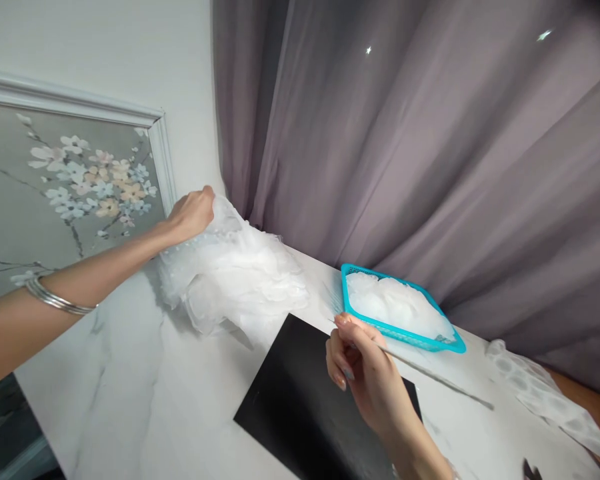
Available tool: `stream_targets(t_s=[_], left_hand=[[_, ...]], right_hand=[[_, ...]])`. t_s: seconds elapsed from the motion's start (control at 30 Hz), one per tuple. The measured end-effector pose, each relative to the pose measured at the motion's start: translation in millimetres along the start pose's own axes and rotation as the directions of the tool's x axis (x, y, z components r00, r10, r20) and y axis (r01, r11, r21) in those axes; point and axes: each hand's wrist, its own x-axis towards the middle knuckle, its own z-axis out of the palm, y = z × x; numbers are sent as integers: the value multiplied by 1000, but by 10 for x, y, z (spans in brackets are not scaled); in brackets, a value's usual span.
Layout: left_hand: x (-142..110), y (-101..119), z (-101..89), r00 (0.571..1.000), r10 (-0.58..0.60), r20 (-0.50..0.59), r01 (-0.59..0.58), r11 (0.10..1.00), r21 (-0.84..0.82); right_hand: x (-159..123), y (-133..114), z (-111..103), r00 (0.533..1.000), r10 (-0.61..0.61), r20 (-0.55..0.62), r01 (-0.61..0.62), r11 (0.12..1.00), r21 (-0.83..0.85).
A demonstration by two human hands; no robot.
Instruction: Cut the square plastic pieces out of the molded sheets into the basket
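My left hand (194,212) is closed at the upper end of a heap of sheer white material (253,270), pinching a translucent edge of it. The heap lies loose and crumpled on the table, its layers thin and fluffy. Over the black square board (300,393), my right hand (363,363) is closed around a thin metal rod (440,380). The rod slants down to the right and has a slightly widened end. Just beyond this hand stands a turquoise plastic basket (397,328) holding soft white material (395,300) like that in the heap.
The white marbled table (125,387) runs along a mauve curtain (380,147). A framed flower picture (163,157) stands at the left by the wall. A patterned white cloth (545,393) lies at the right end, with a small dark object (531,470) at the bottom edge.
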Motion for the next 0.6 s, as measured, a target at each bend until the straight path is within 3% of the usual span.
stream_targets(t_s=[0.17,0.37,0.53,0.6], left_hand=[[72,365,-718,976,98,-196,-69,986,151],[53,751,-1703,897,205,-392,-84,949,303],[-271,1218,-2315,857,341,-388,-163,891,423],[-447,1415,-2457,873,361,-327,-223,893,390]], right_hand=[[75,-56,31,998,-42,-39,41,998,-37],[240,-211,224,964,-230,-132,198,956,-218],[289,-336,710,907,-402,-127,311,842,-442],[272,-407,865,863,-494,-107,368,760,-536]])
